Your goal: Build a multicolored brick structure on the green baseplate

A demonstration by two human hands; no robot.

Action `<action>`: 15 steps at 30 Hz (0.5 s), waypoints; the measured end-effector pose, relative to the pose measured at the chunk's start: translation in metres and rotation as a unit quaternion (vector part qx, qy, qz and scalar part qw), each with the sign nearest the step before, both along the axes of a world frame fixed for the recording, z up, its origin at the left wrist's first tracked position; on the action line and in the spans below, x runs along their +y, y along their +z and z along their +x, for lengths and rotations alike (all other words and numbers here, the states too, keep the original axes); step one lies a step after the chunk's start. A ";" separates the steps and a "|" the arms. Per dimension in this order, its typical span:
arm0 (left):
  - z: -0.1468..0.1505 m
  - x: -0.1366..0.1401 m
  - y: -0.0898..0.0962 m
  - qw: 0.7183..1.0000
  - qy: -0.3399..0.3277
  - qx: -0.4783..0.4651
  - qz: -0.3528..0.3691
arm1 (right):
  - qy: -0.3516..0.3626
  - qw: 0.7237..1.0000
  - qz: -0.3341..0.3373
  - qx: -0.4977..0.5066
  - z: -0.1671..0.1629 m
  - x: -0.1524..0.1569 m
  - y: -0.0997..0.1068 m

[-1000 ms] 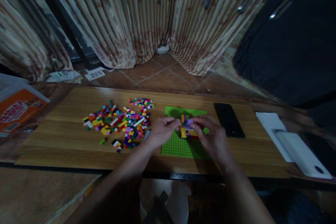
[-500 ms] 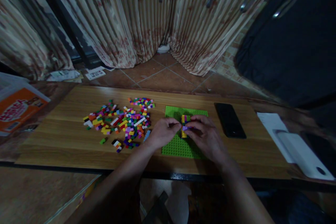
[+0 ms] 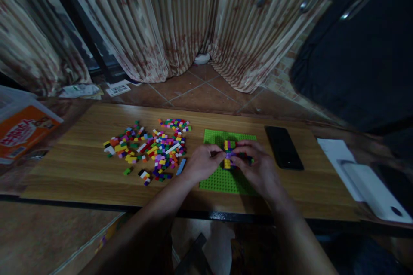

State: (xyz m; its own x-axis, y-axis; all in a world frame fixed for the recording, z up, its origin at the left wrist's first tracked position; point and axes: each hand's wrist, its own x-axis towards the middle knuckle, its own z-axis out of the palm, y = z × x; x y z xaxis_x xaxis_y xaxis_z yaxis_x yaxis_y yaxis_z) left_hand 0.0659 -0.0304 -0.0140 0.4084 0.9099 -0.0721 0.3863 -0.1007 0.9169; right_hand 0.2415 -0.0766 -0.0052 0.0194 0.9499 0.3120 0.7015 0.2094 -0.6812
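On the table lies a green studded baseplate (image 3: 219, 184), and a small build of colourful toy bricks (image 3: 227, 164) stands on it, yellow at the near end with purple in the middle. My right hand (image 3: 258, 167) comes from the right, its thumb and fingers closed around the purple part of the build. From the other side my left hand (image 3: 204, 162) touches the build's left face, thumb and forefinger pinched together at the purple part. Whatever sits between those left fingertips is too small to make out. The right hand covers part of the build.
Left of the baseplate spreads a pile of loose toy bricks (image 3: 158, 146), with a long blue brick (image 3: 181, 166) at its near edge. A black phone (image 3: 284, 148) lies right of the plate. White paper (image 3: 335, 154) and a white device (image 3: 371, 193) are further right; an orange-labelled box (image 3: 26, 129) is far left.
The left fingertips have moved slightly right, against the build. The right hand has shifted a little, and more bricks show behind its fingers. The camera view has moved slightly.
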 end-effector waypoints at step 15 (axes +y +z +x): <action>0.000 0.001 -0.007 1.000 -0.005 0.006 0.019 | 0.007 0.997 0.006 -0.071 -0.003 -0.001 -0.002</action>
